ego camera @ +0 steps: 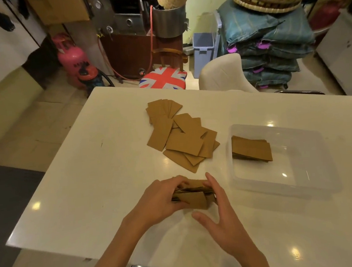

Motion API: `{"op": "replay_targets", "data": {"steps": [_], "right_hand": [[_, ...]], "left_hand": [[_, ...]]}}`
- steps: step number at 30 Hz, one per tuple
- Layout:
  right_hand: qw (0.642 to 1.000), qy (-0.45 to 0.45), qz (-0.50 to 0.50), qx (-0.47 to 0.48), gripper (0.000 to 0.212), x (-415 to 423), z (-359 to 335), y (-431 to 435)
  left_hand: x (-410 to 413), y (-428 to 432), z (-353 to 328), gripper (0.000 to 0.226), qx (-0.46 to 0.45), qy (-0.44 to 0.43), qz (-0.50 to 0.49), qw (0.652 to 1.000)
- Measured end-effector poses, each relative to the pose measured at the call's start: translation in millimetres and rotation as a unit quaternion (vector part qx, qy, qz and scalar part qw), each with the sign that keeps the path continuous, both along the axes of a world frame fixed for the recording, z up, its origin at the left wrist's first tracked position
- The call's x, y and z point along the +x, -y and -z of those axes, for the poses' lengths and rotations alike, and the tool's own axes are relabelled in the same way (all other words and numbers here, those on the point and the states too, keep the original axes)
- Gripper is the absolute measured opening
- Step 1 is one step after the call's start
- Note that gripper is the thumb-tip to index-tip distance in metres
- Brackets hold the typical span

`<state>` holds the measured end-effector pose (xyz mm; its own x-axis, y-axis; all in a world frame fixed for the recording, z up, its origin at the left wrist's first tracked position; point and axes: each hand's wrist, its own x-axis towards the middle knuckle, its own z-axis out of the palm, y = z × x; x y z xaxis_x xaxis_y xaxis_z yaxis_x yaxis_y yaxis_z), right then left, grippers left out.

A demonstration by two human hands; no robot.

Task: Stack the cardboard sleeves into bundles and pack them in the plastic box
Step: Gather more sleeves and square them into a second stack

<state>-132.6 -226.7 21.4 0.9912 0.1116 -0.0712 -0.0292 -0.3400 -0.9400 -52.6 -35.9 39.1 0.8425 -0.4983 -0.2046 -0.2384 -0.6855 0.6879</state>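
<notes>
At the near edge of the white counter (90, 182) a fresh bundle (193, 197) of cardboard sleeves stands between both hands. The left hand (161, 199) has its grip curled round the bundle's left end. The right hand (221, 214) keeps its grip apart, with straight fingers pressed flat against the right end and the thumb spread low toward the counter. The sleeve edges look uneven, so the step in hand seems to be squaring this bundle up, and it is not yet packed. To the right and a little farther out sits the clear plastic box (299, 161). It holds one packed bundle (251, 149) lying flat toward its far left corner, and most of its floor is bare. Farther on, near the middle of the counter, the loose sleeves (181, 137) lie fanned and overlapping in a scattered heap, plainly several bundles' worth. As a judgement, the job is in its early part: one bundle is in the box and a second is nearly ready. The larger share has yet to be gathered, stacked and carried across to the box.
</notes>
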Motion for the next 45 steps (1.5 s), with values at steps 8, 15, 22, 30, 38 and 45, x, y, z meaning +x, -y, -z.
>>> {"op": "replay_targets", "data": {"steps": [8,15,22,30,38,45], "right_hand": [[0.989,0.077,0.127,-0.023,0.061,3.5,19.0,-5.4],[0.924,0.226,0.031,-0.307,0.084,-7.3,-0.9,-26.5],[0.944,-0.004,0.327,0.050,0.072,-28.8,24.6,-8.8],[0.960,0.037,0.233,-0.153,0.088,-24.4,20.1,-19.9],[0.939,0.116,0.052,-0.319,0.098,-10.2,11.8,-52.9],[0.934,0.187,0.005,-0.303,0.091,-13.5,-2.7,-52.7]], "left_hand": [[-28.4,-7.0,23.8,0.049,-0.066,0.075,-0.166,0.981],[-25.2,-0.4,22.0,0.048,-0.036,0.108,-0.053,0.992],[-29.7,1.1,29.5,0.046,-0.004,0.143,-0.031,0.989],[-20.8,-10.1,23.6,0.042,-0.021,0.107,0.000,0.994],[-25.3,-18.9,32.5,0.060,-0.137,-0.002,-0.103,0.985],[-35.0,-11.1,36.8,0.035,-0.116,0.050,-0.080,0.989]]}}
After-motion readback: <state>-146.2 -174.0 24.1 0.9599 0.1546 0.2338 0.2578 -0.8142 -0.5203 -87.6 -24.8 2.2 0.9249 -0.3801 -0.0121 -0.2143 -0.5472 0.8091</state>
